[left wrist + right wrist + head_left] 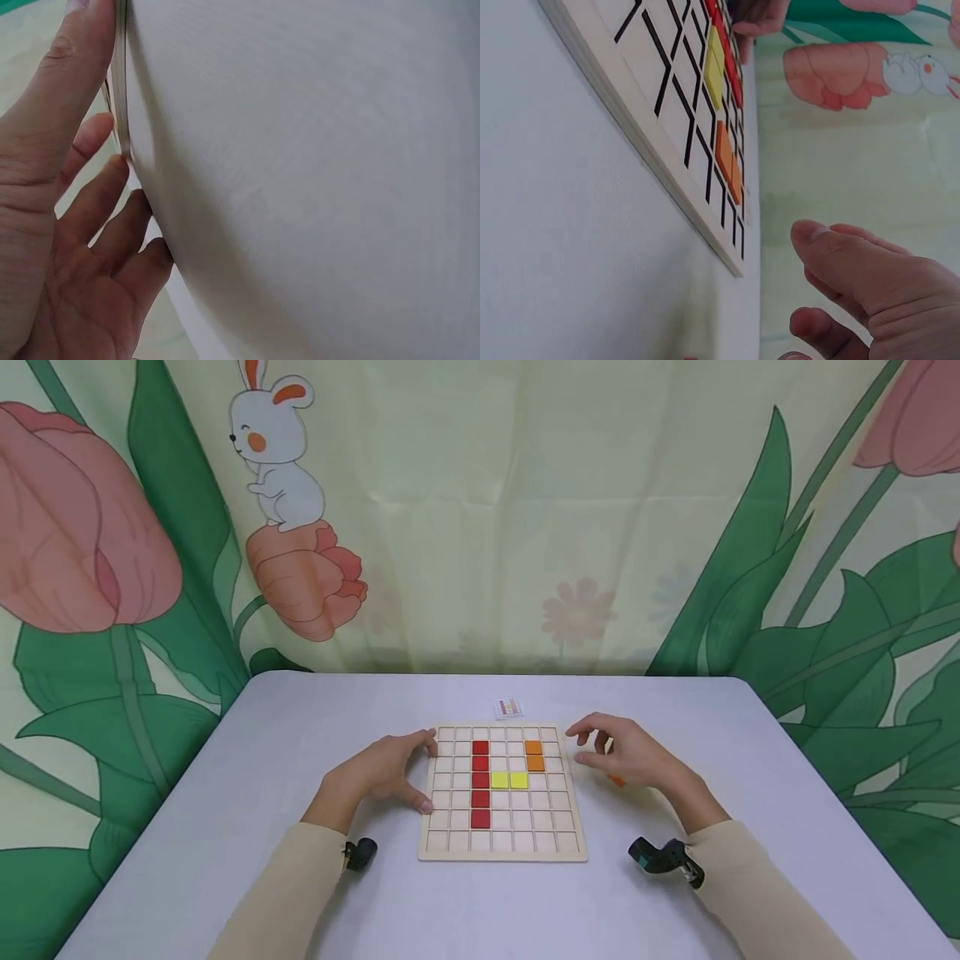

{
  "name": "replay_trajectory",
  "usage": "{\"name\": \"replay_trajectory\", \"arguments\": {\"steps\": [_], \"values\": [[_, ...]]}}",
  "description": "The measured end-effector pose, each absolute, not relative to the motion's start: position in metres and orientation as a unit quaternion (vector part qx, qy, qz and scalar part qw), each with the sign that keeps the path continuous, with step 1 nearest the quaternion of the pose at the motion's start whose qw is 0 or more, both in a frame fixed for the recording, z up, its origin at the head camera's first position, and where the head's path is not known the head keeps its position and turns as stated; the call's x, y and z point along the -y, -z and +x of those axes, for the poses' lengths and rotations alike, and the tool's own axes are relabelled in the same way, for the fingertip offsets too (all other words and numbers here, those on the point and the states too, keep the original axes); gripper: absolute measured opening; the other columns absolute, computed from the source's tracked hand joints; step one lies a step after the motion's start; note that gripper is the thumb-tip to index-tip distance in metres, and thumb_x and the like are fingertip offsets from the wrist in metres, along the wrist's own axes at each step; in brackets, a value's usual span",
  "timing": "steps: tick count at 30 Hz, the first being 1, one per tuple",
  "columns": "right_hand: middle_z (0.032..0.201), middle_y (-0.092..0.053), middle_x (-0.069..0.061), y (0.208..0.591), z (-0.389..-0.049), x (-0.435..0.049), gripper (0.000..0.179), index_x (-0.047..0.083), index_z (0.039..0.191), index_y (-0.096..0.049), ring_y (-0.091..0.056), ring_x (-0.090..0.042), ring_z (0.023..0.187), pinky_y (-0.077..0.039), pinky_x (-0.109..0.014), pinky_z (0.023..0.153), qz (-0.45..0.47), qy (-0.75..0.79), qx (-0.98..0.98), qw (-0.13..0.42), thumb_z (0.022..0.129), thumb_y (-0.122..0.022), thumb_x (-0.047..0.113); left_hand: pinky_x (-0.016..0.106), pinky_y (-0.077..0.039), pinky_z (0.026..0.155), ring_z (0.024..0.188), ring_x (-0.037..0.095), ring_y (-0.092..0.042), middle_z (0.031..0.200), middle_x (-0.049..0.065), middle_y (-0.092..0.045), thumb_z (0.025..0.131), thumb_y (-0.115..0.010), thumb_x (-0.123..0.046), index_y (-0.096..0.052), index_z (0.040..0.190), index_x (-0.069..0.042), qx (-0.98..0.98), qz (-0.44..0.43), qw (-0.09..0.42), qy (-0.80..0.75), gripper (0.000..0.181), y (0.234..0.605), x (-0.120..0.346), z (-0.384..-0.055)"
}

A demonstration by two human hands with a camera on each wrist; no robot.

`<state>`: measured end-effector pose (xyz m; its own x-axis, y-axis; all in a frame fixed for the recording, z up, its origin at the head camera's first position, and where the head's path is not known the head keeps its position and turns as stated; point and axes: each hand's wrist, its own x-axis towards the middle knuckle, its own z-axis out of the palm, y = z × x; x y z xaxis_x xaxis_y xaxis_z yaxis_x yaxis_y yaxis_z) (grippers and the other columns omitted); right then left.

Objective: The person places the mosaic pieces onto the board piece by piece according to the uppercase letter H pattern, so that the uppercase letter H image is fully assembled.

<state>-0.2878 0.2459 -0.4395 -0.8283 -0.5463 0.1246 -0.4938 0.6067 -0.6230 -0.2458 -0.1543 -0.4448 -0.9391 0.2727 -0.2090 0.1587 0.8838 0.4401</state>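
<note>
A wooden grid board [453,843] lies flat on the white table. Several red square tiles [480,779] form one column on it. Two yellow tiles [508,780] sit beside that column, and two orange tiles [534,756] are stacked one cell above the other near the upper right. My left hand [381,770] touches the board's left edge with spread thumb and fingers. To the right of the board hovers my right hand [628,750], its fingers loosely bent with nothing visible between them. A loose orange piece [617,780] on the table is partly hidden beneath it.
Behind the board lies a small card [508,708] printed with a coloured grid pattern. Each wrist wears a black camera, such as the right wrist camera [663,858]. A curtain [480,527] with flowers and a rabbit hangs beyond the table's far edge.
</note>
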Motion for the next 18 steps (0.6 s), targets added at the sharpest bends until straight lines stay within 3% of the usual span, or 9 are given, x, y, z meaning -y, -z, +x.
{"name": "replay_trajectory", "arguments": {"steps": [7,18], "values": [[0.111,-0.068,-0.008,0.435,-0.289,-0.264,0.038,0.011,0.123,-0.069,-0.059,-0.018,0.088,-0.051,-0.026,0.068,-0.289,0.317,-0.903,0.020,0.088,-0.083,0.017,0.046,-0.042,0.113,0.136,0.022,-0.050,0.161,0.000,-0.043,0.055,-0.101,-0.047,-0.055,0.118,-0.030,-0.960,0.115,0.133,-0.216,0.080,0.445,0.156,-0.247],[0.113,-0.067,-0.011,0.435,-0.285,-0.288,0.035,0.008,0.121,-0.069,-0.059,-0.021,0.090,-0.053,-0.025,0.070,-0.286,0.315,-0.905,0.004,0.089,-0.082,0.013,0.045,-0.042,0.114,0.141,0.024,-0.048,0.164,-0.001,-0.039,0.056,-0.100,-0.046,-0.054,0.115,-0.030,-0.961,0.129,0.130,-0.209,0.077,0.444,0.156,-0.247]]}}
